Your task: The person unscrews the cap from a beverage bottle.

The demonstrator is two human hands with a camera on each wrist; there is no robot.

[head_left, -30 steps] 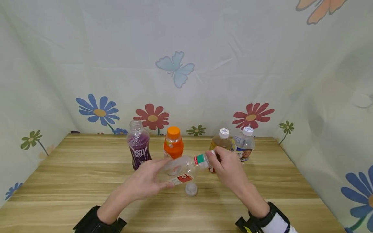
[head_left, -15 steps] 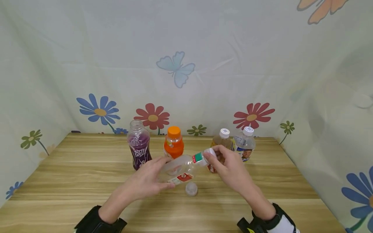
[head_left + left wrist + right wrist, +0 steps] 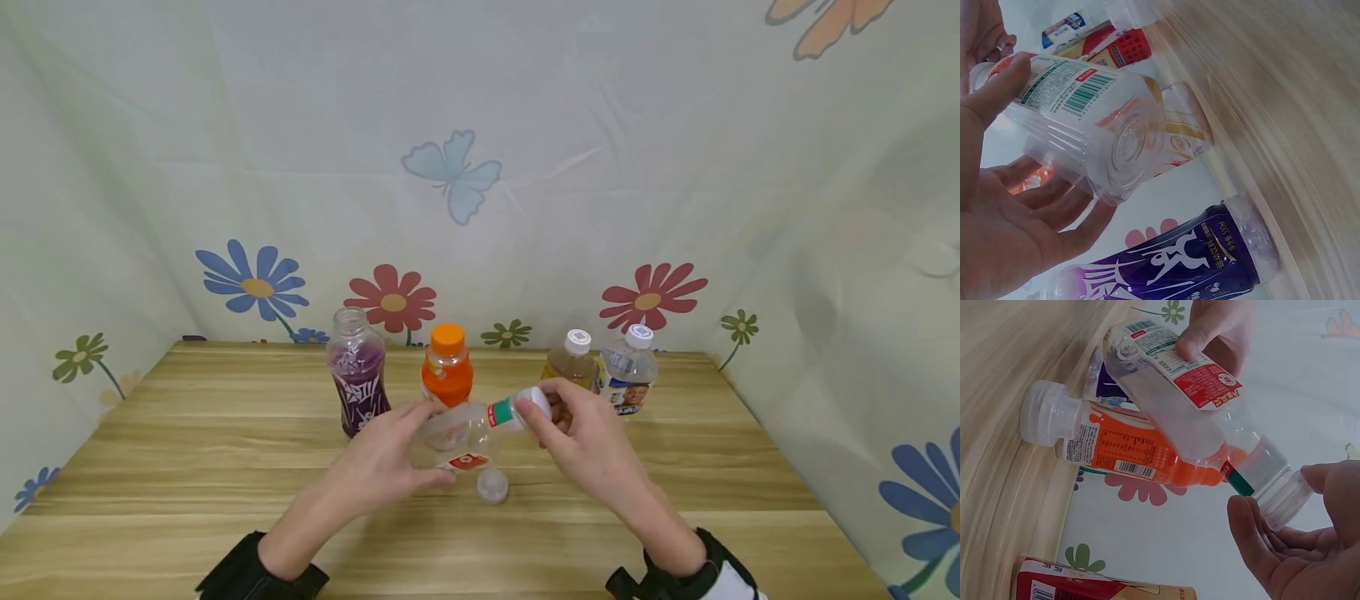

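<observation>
Clear bottle point(image 3: 468, 433) is being held up off the worktop point(image 3: 225, 467), over roughly the middle of it, so nothing's resting on the wood there. It's tilted, with the neck raised and pointed toward the right edge, and the base is turned to the left. The body is gripped by the left hand point(image 3: 384, 458), thumb on one side and fingers wrapped round the other. The white cap point(image 3: 1286, 500) at the neck is pinched between the thumb and fingers of the right hand point(image 3: 587, 432). Whether it's screwed on tight can't be told. A red and white label can be seen on the body, plus a green and red band by the neck.

Below the bottle, a loose cap point(image 3: 492, 486) has been left on the worktop, about midway between the left and right edges. Four more bottles are lined up upright nearer the far edge. The purple bottle point(image 3: 358, 375), mouth uncovered, is placed closest to the left edge, then the orange bottle point(image 3: 447, 375) with its orange lid. Over toward the far right corner, the amber bottle point(image 3: 568, 365) is partly hidden by the right hand, with the blue-label bottle point(image 3: 628, 385) set just beside it. Both are topped with white lids.
</observation>
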